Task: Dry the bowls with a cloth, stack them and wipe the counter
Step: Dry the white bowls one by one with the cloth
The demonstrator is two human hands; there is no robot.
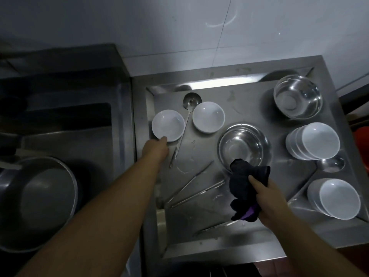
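- My left hand (157, 145) reaches to the white bowl (168, 125) at centre-left of frame; thumb lies on its near rim, rest of the fingers are hidden under it, so I can't tell how far the grip is closed round it.
- That bowl sits upright on the steel desk (199, 226), near the desk's left edge.
- My right hand (267, 198), lower right of centre, has its grip closed on a bunched dark cloth (244, 188) w/ a purple bit showing at the bottom; thumb presses across the fabric.
- Cloth hangs above the desk, its top edge overlapping the near rim of a steel bowl (242, 145) in mid-frame.
- 2nd white bowl (208, 116) stands upright just right of the first; a ladle (192, 100) lies between them, handle running down toward me.
- Upper right: another steel bowl (298, 96), upright.
- Right edge: a stack of white bowls (313, 140) tilted on its side, openings facing me.
- Lower right: a 2nd stack (335, 198), also tilted.
- Small steel ladle cup (330, 163) lies between the two stacks.
- Thin metal utensils (191, 182) lie fanned on the desk between my arms; can't tell what kind.
- Left of frame: a dark sink (65, 124) and a big steel basin (42, 198).
- Water streaks on the desk surface near the ladle handle.
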